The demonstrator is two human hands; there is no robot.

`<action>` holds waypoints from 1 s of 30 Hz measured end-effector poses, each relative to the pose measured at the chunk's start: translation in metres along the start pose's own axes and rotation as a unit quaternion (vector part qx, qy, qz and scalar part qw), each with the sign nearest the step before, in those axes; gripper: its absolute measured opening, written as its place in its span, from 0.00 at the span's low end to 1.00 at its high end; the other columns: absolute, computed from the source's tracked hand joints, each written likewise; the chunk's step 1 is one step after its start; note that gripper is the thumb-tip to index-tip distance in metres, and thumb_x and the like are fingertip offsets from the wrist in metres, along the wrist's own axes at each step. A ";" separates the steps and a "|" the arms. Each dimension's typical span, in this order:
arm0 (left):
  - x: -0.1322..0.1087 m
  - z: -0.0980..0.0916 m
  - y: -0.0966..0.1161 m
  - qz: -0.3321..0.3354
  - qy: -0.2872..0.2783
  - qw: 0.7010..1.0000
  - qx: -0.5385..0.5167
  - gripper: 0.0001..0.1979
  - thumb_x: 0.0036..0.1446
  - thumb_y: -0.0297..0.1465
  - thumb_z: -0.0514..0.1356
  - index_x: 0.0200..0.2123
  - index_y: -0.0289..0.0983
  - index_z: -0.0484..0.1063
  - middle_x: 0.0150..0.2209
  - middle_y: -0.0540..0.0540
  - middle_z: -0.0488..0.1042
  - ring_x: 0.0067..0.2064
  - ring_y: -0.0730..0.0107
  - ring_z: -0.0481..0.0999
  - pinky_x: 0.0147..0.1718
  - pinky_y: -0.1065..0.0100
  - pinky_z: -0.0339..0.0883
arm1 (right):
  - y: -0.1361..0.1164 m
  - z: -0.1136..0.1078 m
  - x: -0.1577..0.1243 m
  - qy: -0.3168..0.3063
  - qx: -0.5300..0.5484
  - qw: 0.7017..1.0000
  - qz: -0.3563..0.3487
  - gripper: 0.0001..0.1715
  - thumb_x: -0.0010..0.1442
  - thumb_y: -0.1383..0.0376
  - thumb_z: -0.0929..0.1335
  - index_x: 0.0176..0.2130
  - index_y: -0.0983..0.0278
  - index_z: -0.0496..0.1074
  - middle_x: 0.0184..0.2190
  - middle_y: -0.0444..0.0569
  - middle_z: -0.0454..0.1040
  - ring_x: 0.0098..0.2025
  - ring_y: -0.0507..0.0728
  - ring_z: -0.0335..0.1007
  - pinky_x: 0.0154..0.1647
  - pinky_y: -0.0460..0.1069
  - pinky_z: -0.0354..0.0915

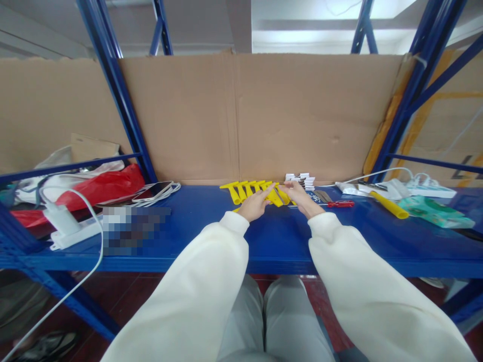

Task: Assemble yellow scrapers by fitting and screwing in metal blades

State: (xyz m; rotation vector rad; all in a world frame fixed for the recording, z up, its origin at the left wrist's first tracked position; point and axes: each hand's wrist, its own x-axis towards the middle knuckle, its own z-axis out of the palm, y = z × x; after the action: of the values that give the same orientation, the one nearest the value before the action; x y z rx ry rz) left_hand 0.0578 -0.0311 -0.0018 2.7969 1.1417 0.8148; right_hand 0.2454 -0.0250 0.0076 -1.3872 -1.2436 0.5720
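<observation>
The grip of the left hand (255,203) is loose, with the fingers spread and the forefinger stretched onto the row of yellow plastic handle-shaped pieces (247,189). These lie side by side at the centre of the frame on the blue metal shelf (196,221). The right hand (303,199) reaches into the row's right end; whether its grip pinches anything cannot be told. Just behind it sits a stack of small white blocks (304,178), and to its right lies a red-handled screwdriver (340,204)

A phone (153,191), red bag (94,188), red screwdriver (340,204) and teal packet (433,211) lie on the blue shelf (196,226).
</observation>
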 end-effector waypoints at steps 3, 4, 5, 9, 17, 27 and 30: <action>-0.001 -0.004 0.004 -0.016 -0.018 0.999 0.031 0.29 0.67 0.30 0.52 0.71 0.43 0.54 0.54 0.40 0.75 0.54 0.58 0.75 0.54 0.60 0.69 | 0.004 -0.024 0.014 0.069 -0.076 0.994 -0.023 0.22 0.56 0.60 0.69 0.49 0.64 0.72 0.47 0.54 0.75 0.49 0.60 0.70 0.49 0.54 0.68; -0.001 -0.005 0.006 -0.023 -0.024 0.999 0.039 0.28 0.68 0.31 0.51 0.70 0.43 0.57 0.53 0.40 0.75 0.53 0.58 0.76 0.53 0.60 0.69 | 0.005 -0.035 0.017 0.103 -0.132 0.985 -0.030 0.23 0.56 0.61 0.68 0.51 0.64 0.73 0.50 0.56 0.74 0.52 0.62 0.69 0.52 0.56 0.67; -0.002 -0.006 0.007 -0.028 -0.030 0.998 0.046 0.26 0.68 0.31 0.51 0.68 0.43 0.60 0.52 0.41 0.75 0.52 0.58 0.76 0.53 0.61 0.69 | 0.007 -0.045 0.019 0.136 -0.196 0.971 -0.026 0.24 0.56 0.63 0.68 0.52 0.64 0.74 0.52 0.58 0.73 0.55 0.64 0.66 0.55 0.58 0.65; -0.002 -0.007 0.010 -0.037 -0.036 0.997 0.055 0.23 0.68 0.31 0.51 0.63 0.44 0.69 0.50 0.42 0.76 0.50 0.61 0.76 0.53 0.63 0.68 | 0.015 -0.081 0.018 0.139 -0.395 0.907 0.049 0.21 0.56 0.68 0.68 0.48 0.58 0.79 0.56 0.58 0.71 0.62 0.70 0.60 0.60 0.66 0.58; -0.002 -0.005 0.009 -0.041 -0.030 0.997 0.056 0.22 0.68 0.31 0.51 0.62 0.44 0.70 0.50 0.42 0.76 0.50 0.61 0.76 0.52 0.64 0.68 | 0.023 -0.091 0.014 0.010 -0.503 0.854 0.137 0.18 0.60 0.65 0.65 0.47 0.58 0.80 0.58 0.59 0.71 0.66 0.71 0.54 0.61 0.73 0.51; -0.002 -0.006 0.010 -0.041 -0.035 0.997 0.051 0.22 0.68 0.31 0.51 0.62 0.44 0.70 0.51 0.41 0.76 0.51 0.61 0.76 0.53 0.63 0.68 | 0.025 -0.090 0.019 -0.009 -0.535 0.840 0.091 0.20 0.58 0.59 0.67 0.49 0.57 0.79 0.55 0.58 0.73 0.64 0.72 0.57 0.58 0.74 0.53; -0.002 -0.005 0.009 -0.037 -0.037 0.997 0.049 0.22 0.68 0.31 0.51 0.62 0.44 0.70 0.50 0.41 0.76 0.50 0.60 0.77 0.53 0.63 0.68 | 0.025 -0.089 0.020 -0.024 -0.541 0.836 0.088 0.19 0.57 0.62 0.67 0.47 0.59 0.79 0.52 0.61 0.74 0.63 0.72 0.58 0.58 0.74 0.53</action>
State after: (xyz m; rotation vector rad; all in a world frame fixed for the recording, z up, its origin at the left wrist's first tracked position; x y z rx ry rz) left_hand 0.0600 -0.0403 0.0038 2.8158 1.2991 0.6615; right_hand 0.3384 -0.0386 0.0126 -2.4483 -1.5653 -0.0549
